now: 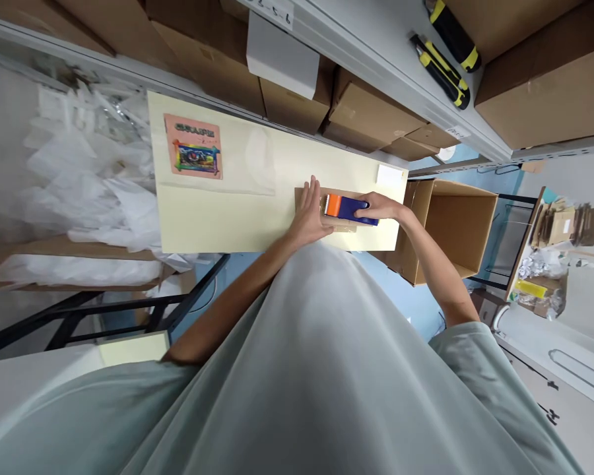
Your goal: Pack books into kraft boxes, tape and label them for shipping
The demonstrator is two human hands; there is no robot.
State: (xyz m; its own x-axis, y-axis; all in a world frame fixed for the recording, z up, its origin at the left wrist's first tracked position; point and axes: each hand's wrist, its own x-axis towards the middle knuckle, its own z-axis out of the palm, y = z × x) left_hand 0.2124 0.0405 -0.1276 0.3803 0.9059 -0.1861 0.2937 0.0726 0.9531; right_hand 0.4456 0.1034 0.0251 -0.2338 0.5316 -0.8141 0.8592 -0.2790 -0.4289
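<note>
My left hand (310, 216) lies flat with its fingers stretched out on a small brown cardboard box (299, 195), at its left part. Gripped in my right hand (375, 206) is an orange and dark blue tape dispenser (349, 208). Its orange, toothed end points left toward my left hand, over the cardboard. Both hands and my right wrist partly cover the box, so its full shape is hidden. The box rests on a pale yellow table (218, 224).
To the left lies a pink picture card (195, 146) in a clear plastic bag (257, 161). A small white label (390, 175) is at the right end. An open carton (460, 227) stands beyond. Utility knives (440, 69) lie on the shelf above. White plastic packaging (99, 171) is piled at left.
</note>
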